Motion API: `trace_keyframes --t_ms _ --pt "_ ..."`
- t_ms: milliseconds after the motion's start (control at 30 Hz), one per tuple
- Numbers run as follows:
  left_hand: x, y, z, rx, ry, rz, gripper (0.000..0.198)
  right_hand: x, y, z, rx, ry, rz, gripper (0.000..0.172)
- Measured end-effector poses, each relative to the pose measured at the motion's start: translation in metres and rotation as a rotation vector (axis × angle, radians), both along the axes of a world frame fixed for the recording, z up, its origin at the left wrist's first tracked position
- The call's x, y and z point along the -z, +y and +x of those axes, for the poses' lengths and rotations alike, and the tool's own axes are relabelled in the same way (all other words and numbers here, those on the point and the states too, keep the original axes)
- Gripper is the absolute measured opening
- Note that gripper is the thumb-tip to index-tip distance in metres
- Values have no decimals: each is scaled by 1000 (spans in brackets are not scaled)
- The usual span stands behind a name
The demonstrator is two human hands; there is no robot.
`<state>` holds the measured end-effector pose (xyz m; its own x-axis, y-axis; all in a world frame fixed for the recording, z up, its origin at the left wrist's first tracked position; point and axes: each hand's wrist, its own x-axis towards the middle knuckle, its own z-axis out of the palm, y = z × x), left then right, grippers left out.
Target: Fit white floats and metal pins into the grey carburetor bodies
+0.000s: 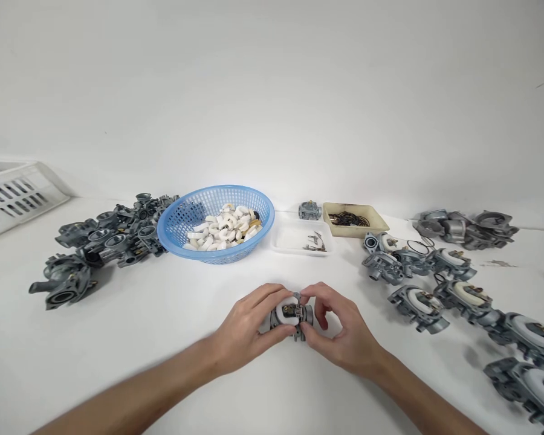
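A grey metal carburetor point(309, 315) lies on the white table in front of me, its open float side facing up. In it sits a white U-shaped float point(280, 314), with small brass parts showing in the middle. My left hand point(247, 326) grips the carburetor and float from the left, fingers along the far side and thumb on the near side. From the right, the thumb and index finger of my right hand point(347, 335) close on the carburetor near the float's hinge end. Whether a small pin is between those fingertips is too small to tell.
A blue basket point(172, 244) holds many white floats. Behind are a white tray point(283, 244) with small metal pieces and a yellowish tray point(367, 231) of black rings. Carburetor bodies point(118, 241) pile at left; carburetors with floats point(419, 305) and metal bowls point(466, 229) lie at right.
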<state>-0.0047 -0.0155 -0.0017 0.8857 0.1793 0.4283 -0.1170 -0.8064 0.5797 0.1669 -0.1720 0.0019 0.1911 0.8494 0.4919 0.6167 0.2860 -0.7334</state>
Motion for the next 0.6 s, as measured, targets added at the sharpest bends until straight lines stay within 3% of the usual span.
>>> trace_keyframes --t_ms 167,600 --pt "0 0 -1 28 -48 103 48 0 0 0 15 23 -15 52" --pt "0 0 -1 12 -51 143 48 -1 -3 0 -16 -97 49 57"
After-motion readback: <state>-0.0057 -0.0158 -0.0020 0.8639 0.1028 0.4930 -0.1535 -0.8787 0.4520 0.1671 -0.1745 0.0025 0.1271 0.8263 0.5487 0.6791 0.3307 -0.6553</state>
